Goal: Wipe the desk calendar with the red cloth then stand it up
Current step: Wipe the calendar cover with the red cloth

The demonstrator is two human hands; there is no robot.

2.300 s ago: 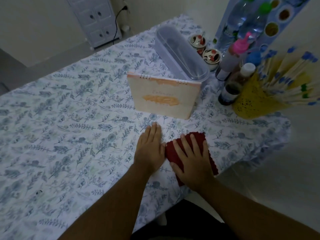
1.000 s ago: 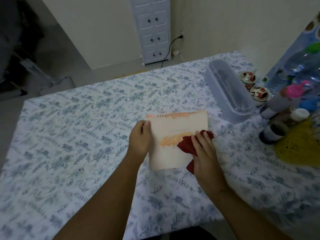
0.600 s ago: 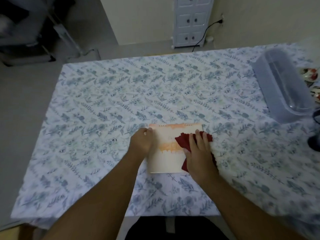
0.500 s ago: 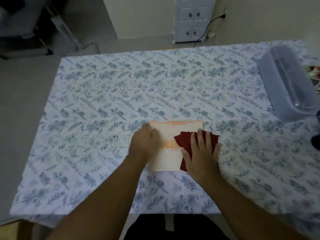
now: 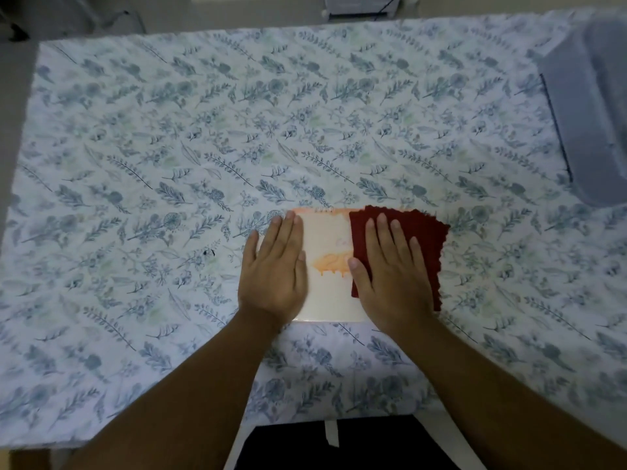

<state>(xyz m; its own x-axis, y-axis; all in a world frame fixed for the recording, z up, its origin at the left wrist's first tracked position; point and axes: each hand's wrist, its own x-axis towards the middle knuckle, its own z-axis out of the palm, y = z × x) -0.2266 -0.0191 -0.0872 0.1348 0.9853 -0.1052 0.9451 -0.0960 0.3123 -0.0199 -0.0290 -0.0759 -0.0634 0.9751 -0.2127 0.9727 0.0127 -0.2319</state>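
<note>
The desk calendar (image 5: pixel 327 262) lies flat on the table near the front edge, cream with an orange print and a spiral binding along its far side. My left hand (image 5: pixel 274 269) presses flat on its left part, fingers together. The red cloth (image 5: pixel 420 232) is spread over the calendar's right part and overhangs onto the tablecloth. My right hand (image 5: pixel 390 276) lies flat on top of the cloth, fingers slightly apart, pressing it down. The calendar's right edge is hidden under the cloth.
The table carries a white tablecloth with a blue leaf print (image 5: pixel 169 164). A long translucent plastic box (image 5: pixel 590 106) lies at the far right. The table's front edge (image 5: pixel 169 439) is close to my body. A white cabinet base (image 5: pixel 359 8) shows beyond the far edge.
The calendar, standing earlier, now lies flat. My left hand went from gripping its left edge to pressing flat on it. My right hand has spread the cloth wider over the right side.
</note>
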